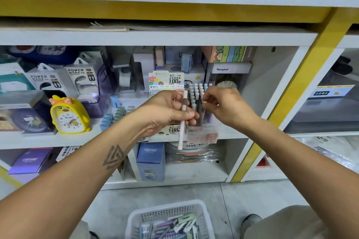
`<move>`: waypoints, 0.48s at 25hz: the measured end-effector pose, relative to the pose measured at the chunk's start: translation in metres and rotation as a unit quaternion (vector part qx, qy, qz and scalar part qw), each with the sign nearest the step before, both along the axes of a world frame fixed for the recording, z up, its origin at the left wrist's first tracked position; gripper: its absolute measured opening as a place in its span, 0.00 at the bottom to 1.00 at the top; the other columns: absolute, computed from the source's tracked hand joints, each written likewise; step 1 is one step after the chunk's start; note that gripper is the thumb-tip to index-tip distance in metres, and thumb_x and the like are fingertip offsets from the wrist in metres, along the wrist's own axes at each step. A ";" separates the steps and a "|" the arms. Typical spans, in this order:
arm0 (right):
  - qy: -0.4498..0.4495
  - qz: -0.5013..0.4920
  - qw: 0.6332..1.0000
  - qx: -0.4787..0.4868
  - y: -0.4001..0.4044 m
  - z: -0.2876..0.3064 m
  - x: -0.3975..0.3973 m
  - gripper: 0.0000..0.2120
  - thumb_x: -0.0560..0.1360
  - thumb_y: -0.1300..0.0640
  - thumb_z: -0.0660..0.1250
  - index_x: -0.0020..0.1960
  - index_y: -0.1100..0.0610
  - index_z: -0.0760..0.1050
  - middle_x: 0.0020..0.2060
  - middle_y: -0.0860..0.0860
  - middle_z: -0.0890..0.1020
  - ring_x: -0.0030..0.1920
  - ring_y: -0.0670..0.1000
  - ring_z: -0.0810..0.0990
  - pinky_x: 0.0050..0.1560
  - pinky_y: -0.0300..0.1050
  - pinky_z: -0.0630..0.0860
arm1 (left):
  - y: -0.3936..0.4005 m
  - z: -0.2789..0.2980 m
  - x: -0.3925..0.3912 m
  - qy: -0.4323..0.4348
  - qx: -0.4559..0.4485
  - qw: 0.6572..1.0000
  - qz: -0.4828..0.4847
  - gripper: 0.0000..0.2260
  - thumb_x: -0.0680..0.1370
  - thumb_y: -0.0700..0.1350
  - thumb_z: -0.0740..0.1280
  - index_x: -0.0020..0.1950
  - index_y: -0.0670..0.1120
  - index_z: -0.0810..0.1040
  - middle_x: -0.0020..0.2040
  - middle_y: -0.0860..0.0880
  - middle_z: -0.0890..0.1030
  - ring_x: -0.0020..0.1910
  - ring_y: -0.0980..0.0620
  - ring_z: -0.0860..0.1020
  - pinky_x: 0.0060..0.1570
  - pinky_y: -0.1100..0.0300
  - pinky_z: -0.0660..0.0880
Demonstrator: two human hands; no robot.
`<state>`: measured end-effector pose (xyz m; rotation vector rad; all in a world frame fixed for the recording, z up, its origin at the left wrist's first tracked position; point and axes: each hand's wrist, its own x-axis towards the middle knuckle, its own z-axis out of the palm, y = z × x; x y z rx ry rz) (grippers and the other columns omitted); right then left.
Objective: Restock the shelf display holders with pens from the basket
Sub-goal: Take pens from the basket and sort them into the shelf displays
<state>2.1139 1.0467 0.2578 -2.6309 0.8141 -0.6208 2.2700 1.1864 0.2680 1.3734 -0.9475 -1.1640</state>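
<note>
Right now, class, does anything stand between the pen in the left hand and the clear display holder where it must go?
Yes. The right hand is at the display holder, its fingers among the standing pens. The left hand grips its pen just left of them. The holder looks nearly full, leaving little free space.

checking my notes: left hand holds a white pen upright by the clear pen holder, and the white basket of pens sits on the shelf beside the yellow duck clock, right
Not quite. The head view shows the white plastic mesh basket on the floor below the shelves, not beside the yellow duck clock. The left hand does hold the white pen by the clear pen holder.
</note>
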 end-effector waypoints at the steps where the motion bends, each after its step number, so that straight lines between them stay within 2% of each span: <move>1: -0.013 -0.004 1.000 -0.018 0.001 0.005 0.000 0.06 0.78 0.53 0.70 0.47 0.55 0.81 0.40 0.50 0.83 0.43 0.52 0.81 0.46 0.53 0.79 | -0.001 -0.001 0.000 -0.021 -0.005 1.000 0.006 0.12 0.73 0.29 0.71 0.53 0.38 0.72 0.47 0.34 0.84 0.41 0.41 0.85 0.50 0.52 0.82; 2: -0.051 0.001 0.999 0.003 0.003 0.010 0.000 0.09 0.79 0.51 0.69 0.45 0.55 0.82 0.38 0.49 0.83 0.40 0.51 0.80 0.43 0.51 0.78 | -0.002 -0.001 -0.001 -0.047 -0.011 0.999 0.011 0.12 0.72 0.30 0.73 0.52 0.37 0.75 0.46 0.35 0.85 0.42 0.41 0.85 0.50 0.51 0.82; 3: -0.102 0.016 0.992 0.077 0.006 0.016 0.000 0.10 0.79 0.49 0.69 0.45 0.55 0.83 0.36 0.48 0.83 0.37 0.50 0.80 0.38 0.48 0.76 | -0.002 -0.002 -0.002 -0.071 -0.018 0.997 0.018 0.12 0.71 0.32 0.75 0.51 0.37 0.78 0.45 0.36 0.85 0.43 0.40 0.85 0.50 0.51 0.82; 5: -0.185 0.067 0.943 0.268 0.015 0.026 0.000 0.08 0.78 0.53 0.71 0.50 0.57 0.82 0.34 0.48 0.84 0.32 0.50 0.78 0.32 0.41 0.73 | -0.004 -0.002 -0.006 -0.116 -0.031 0.992 0.038 0.11 0.69 0.34 0.78 0.49 0.36 0.81 0.42 0.40 0.86 0.43 0.44 0.86 0.46 0.54 0.82; 6: -0.202 0.089 0.921 0.322 0.018 0.029 0.000 0.07 0.78 0.56 0.71 0.52 0.60 0.82 0.33 0.50 0.83 0.31 0.52 0.77 0.32 0.40 0.73 | -0.005 -0.002 -0.008 -0.140 -0.037 0.988 0.049 0.11 0.68 0.36 0.79 0.47 0.37 0.82 0.40 0.42 0.86 0.42 0.46 0.86 0.44 0.56 0.82; 7: -0.205 0.095 0.915 0.333 0.020 0.029 0.000 0.07 0.78 0.60 0.71 0.53 0.63 0.81 0.33 0.53 0.83 0.31 0.53 0.77 0.32 0.41 0.74 | -0.007 -0.002 -0.009 -0.164 -0.040 0.984 0.062 0.11 0.68 0.38 0.79 0.46 0.37 0.83 0.39 0.43 0.86 0.42 0.46 0.86 0.43 0.55 0.82; 10: -0.248 0.039 0.927 0.277 0.014 0.035 -0.002 0.05 0.78 0.65 0.70 0.53 0.64 0.81 0.35 0.56 0.83 0.31 0.49 0.79 0.34 0.42 0.77 | -0.012 -0.003 -0.011 -0.249 -0.083 0.957 0.123 0.07 0.74 0.44 0.76 0.48 0.41 0.85 0.43 0.45 0.86 0.46 0.46 0.85 0.53 0.52 0.81; 11: -0.265 0.017 0.936 0.231 0.010 0.037 -0.005 0.05 0.78 0.65 0.69 0.53 0.62 0.81 0.37 0.56 0.83 0.31 0.47 0.79 0.35 0.42 0.78 | -0.012 -0.003 -0.009 -0.308 -0.111 0.934 0.141 0.06 0.77 0.43 0.72 0.51 0.43 0.84 0.47 0.47 0.86 0.47 0.50 0.83 0.56 0.57 0.79; 12: -0.268 0.003 0.948 0.170 0.007 0.038 -0.009 0.05 0.79 0.64 0.68 0.54 0.61 0.80 0.38 0.56 0.82 0.33 0.46 0.78 0.36 0.42 0.77 | -0.011 -0.003 -0.008 -0.383 -0.131 0.903 0.145 0.07 0.79 0.42 0.69 0.55 0.44 0.83 0.51 0.49 0.84 0.50 0.53 0.81 0.58 0.66 0.75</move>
